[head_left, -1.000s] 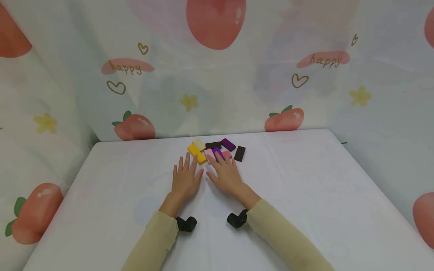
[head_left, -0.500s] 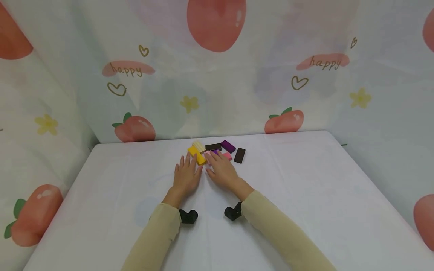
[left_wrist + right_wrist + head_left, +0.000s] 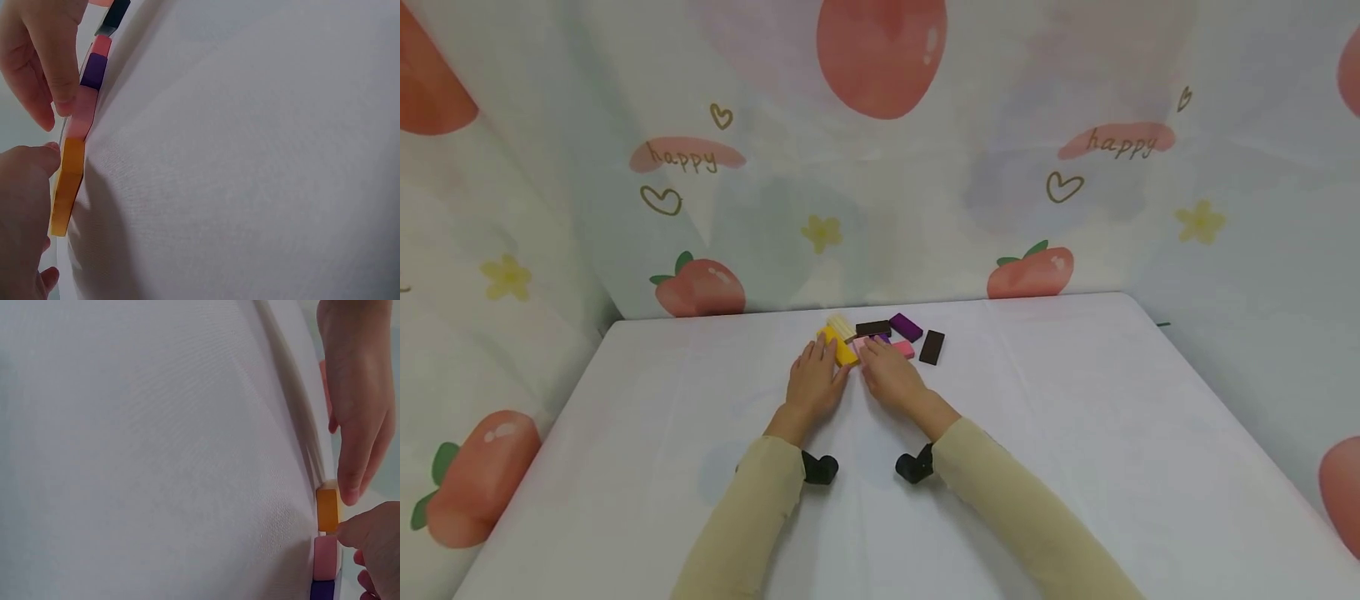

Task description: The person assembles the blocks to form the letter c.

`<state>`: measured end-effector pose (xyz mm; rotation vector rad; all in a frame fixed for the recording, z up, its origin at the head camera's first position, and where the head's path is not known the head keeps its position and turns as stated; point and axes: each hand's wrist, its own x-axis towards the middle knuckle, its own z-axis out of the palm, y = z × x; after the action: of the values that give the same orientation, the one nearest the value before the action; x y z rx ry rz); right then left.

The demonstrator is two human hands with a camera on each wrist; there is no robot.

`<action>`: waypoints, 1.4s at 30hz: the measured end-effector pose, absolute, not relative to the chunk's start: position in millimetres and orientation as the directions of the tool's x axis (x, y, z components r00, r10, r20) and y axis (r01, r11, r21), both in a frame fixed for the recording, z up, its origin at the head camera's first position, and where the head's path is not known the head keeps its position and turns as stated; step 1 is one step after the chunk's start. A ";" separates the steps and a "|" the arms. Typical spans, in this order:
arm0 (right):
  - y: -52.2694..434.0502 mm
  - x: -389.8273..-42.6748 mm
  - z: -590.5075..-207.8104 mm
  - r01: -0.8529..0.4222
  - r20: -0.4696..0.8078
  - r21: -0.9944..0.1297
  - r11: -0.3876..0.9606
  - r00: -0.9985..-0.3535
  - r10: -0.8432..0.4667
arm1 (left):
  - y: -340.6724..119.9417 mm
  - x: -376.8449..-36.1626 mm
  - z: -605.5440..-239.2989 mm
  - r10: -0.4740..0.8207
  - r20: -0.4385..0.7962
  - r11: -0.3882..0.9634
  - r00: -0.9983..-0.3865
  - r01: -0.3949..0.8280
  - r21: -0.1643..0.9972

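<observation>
Small coloured blocks lie in a loose cluster near the back of the white table. My left hand is at the yellow block, its thumb by the near end and its fingers on the left side. In the right wrist view, the left fingers reach down beside that yellow block. My right hand is over the light pink block, fingertips close to its top, partly covering a purple block. A brighter pink block shows beyond the right fingers. Neither hand visibly lifts anything.
Behind the yellow block lies a cream ridged block. A dark brown block, another purple block and a second dark block sit to the right. The white tabletop meets a fruit-printed cloth backdrop.
Both hands have moved slightly forward onto the blocks. Their spread fingers have drawn closer together and bent more. The right hand has shifted a little left, over the light pink block.
</observation>
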<state>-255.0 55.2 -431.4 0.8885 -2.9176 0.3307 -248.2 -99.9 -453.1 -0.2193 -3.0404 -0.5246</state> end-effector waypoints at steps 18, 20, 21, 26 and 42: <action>49.1 -257.2 -433.9 -0.531 0.134 -0.129 0.837 -0.846 -0.516 | -91.1 -257.5 -445.6 0.194 0.030 0.960 -0.981 0.196 0.200; 48.9 -256.4 -435.2 -0.523 0.140 -0.129 0.843 -0.851 -0.507 | -91.1 -256.0 -446.6 0.200 0.038 0.955 -0.979 0.204 0.215; 48.9 -255.9 -436.2 -0.518 0.141 -0.128 0.846 -0.854 -0.502 | -91.2 -254.8 -447.3 0.203 0.041 0.953 -0.978 0.207 0.221; 48.7 -253.6 -441.1 -0.505 0.150 -0.116 0.855 -0.860 -0.488 | -93.4 -247.8 -451.5 0.223 0.092 0.946 -0.970 0.238 0.222; 49.2 -245.6 -432.9 -0.559 0.156 -0.100 0.823 -0.826 -0.542 | -100.1 -230.2 -456.8 0.274 0.178 0.920 -0.945 0.311 0.237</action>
<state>-245.6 49.2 -432.9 0.8744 -2.8835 0.2141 -230.2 -100.1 -456.8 -0.4499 -2.9390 -0.3967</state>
